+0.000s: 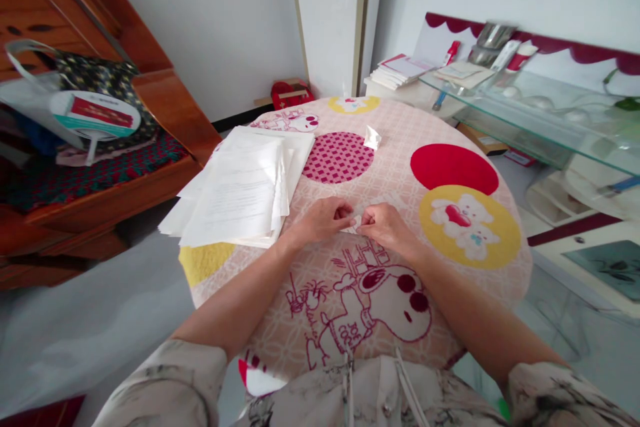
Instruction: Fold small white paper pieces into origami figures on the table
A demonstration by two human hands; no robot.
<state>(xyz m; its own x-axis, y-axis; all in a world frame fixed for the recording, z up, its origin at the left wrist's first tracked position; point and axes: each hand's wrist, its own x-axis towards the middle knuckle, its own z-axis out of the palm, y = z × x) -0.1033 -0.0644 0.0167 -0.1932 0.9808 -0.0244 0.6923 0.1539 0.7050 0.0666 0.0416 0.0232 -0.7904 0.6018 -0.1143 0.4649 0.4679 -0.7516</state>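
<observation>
Over the middle of a round table with a patterned cloth point(395, 200), my left hand point(327, 215) and my right hand point(384, 221) meet with fingertips pinched. Between them is a small white piece of paper point(354, 225), gripped from both sides and partly covered by the fingers. Farther back on the cloth stands a small folded white paper point(371, 138), apart from both hands. Left of my left hand lies a loose stack of white paper sheets point(233, 193), the top ones with faint printed lines.
A wooden bench point(170, 103) with a round hand fan point(97, 117) and a dark patterned bag is at left. On the right are a glass shelf point(545, 123) and a pile of booklets point(397, 71). A red item point(290, 93) sits on the floor behind the table.
</observation>
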